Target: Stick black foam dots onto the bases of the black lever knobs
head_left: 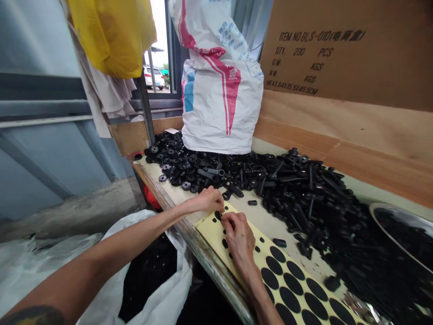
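Note:
A pale yellow backing sheet [210, 229] lies along the near edge of the table, with rows of large black round stickers [293, 283] and smaller black dots on it. My left hand [209, 199] is at the sheet's far end, its fingers curled down; what they hold, if anything, is hidden. Close beside it, my right hand [239, 232] is closed in a pinch, thumb and forefinger meeting at the edge of a black round sticker [218, 215]. The undersides of both hands' fingertips are hard to see.
Heaped black plastic parts [287, 185] cover the back and right of the table [260, 216]. A white woven sack [219, 108] stands behind. At right is a round-rimmed container [382, 212]. A large carton [348, 54] stands at the back; an open white bag [181, 275] is below the edge.

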Motion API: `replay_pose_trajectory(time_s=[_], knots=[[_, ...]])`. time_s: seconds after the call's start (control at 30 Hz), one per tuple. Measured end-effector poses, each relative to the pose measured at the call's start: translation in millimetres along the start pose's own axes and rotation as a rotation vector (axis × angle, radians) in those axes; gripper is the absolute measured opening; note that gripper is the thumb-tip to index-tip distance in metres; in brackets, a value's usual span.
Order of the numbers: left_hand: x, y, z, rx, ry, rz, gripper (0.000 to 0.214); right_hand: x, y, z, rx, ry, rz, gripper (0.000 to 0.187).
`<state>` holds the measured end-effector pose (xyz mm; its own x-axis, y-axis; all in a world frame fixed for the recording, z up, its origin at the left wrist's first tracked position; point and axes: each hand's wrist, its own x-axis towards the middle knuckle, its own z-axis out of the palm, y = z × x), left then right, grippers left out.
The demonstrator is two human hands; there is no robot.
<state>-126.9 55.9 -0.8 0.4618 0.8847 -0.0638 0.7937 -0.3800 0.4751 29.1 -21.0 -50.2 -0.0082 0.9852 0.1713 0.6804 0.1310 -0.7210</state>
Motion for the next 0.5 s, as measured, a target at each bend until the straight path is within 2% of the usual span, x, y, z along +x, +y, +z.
replay_pose_trajectory(time_s=[0.13, 0.23, 0.37, 0.5], knots=[[17.4, 8.9, -8.4, 0.029, -0.144, 0.031, 0.004, -1.0, 0.3, -0.3, 0.024, -0.017, -0.037, 0.020], [25.7, 21.3, -15.5, 0.049, -0.206, 0.032, 0.013, -0.6, -0.9, -1.4, 0.076, -0.024, -0.043, 0.020], [31.8, 31.8, -18.2, 0.020, -0.230, 0.002, 0.020, -3.8, -8.5, -6.8, 0.235, -0.078, -0.075, 0.016], [30.8, 23.3, -18.5, -0.093, -0.198, -0.020, 0.020, -14.4, -14.8, -27.4, 0.485, -0.140, -0.039, 0.013]])
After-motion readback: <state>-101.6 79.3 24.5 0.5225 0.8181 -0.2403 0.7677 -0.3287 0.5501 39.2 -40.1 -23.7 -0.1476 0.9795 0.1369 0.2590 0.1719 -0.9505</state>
